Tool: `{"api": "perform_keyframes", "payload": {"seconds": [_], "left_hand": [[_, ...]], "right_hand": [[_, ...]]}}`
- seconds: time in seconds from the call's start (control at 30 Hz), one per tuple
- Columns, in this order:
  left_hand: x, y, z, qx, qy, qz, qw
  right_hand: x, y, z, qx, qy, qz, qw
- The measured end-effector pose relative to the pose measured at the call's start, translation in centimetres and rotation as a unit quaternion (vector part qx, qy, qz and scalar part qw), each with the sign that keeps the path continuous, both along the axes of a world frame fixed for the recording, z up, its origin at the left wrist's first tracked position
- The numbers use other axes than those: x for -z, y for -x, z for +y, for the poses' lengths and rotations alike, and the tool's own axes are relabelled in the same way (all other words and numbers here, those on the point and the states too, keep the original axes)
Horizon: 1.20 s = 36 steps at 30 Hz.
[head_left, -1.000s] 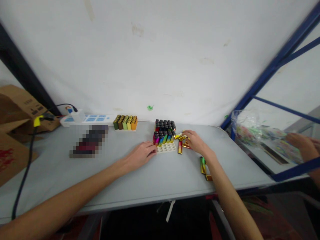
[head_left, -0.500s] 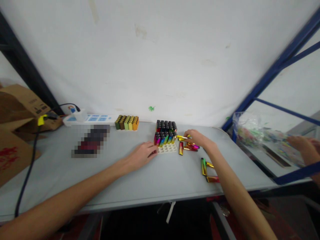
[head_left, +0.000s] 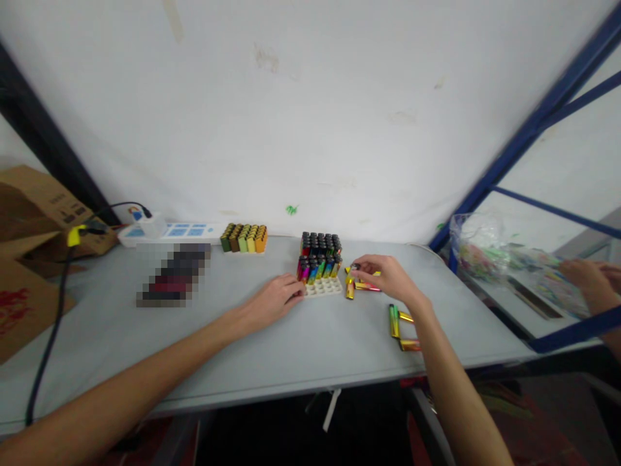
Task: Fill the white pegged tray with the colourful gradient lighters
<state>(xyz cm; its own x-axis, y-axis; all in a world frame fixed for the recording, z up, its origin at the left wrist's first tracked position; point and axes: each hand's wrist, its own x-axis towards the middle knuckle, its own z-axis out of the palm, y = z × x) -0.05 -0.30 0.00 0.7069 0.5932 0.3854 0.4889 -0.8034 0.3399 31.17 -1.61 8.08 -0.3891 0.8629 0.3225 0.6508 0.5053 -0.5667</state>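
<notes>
My left hand (head_left: 280,299) rests on the table, fingers curled together against the left edge of a white tray with holes (head_left: 324,288), gripping it. Metallic multicoloured lighters (head_left: 317,266) with black tops stand upright in the tray's rear rows; its front holes show bare. To the right of the tray, my right hand (head_left: 381,275) pinches a lighter (head_left: 356,267) by its upper part, the dark top showing at the fingertips. Under that hand lie a gold lighter (head_left: 350,288) and a red and gold one (head_left: 367,287), partly covered by the fingers.
Several more lighters (head_left: 394,321) lie by my right forearm. A block of green, yellow and orange lighters (head_left: 245,239) stands near the wall, beside a power strip (head_left: 189,231). Cardboard boxes (head_left: 43,213) are at left. Beyond a blue frame (head_left: 514,155) another person's hands (head_left: 589,278) show.
My right hand has shifted slightly left towards the tray and now has a lighter raised at its fingertips. My left hand stays at the tray's edge.
</notes>
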Motion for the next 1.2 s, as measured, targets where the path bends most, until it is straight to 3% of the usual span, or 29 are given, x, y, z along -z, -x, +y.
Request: {"api": "perform_keyframes", "payload": {"seconds": [0.27,0.57,0.77,1.2], "left_hand": [[-0.3,0.2,0.0,0.008,0.013,-0.001,1.0],[-0.6,0.2,-0.2,0.009,0.005,0.0,1.0],[-0.6,0.1,-0.2,-0.002,-0.006,0.013,1.0],[-0.6,0.0,-0.3,-0.002,0.001,0.008,1.0]], "right_hand": [[2.0,3.6,-0.9,-0.032,-0.083,0.02,0.996],[4.3,6.1,-0.6,0.042,-0.16,0.012,0.986],[5.3,7.2,-0.1,0.129,-0.193,0.008,0.973],[4.8,7.9,0.9,0.162,-0.171,-0.114,0.965]]}}
